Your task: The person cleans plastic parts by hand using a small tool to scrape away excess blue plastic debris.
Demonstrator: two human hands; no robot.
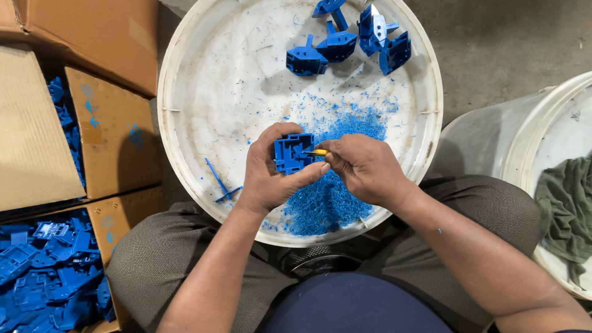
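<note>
Two hands over white tray (pixel 185 123), left hand (pixel 268 176) fingers gripping blue part (pixel 291 154), right hand (pixel 364 169) fingers pinching yellow tool (pixel 319 152), shavings (pixel 333 191) beneath

Head view: looks steeply down from above, close over the lap.
Centre: white tub lid (pixel 185 92), near.

Bare forearms (no sleeves showing), grey-brown trousers, dark navy top at the waist
</note>
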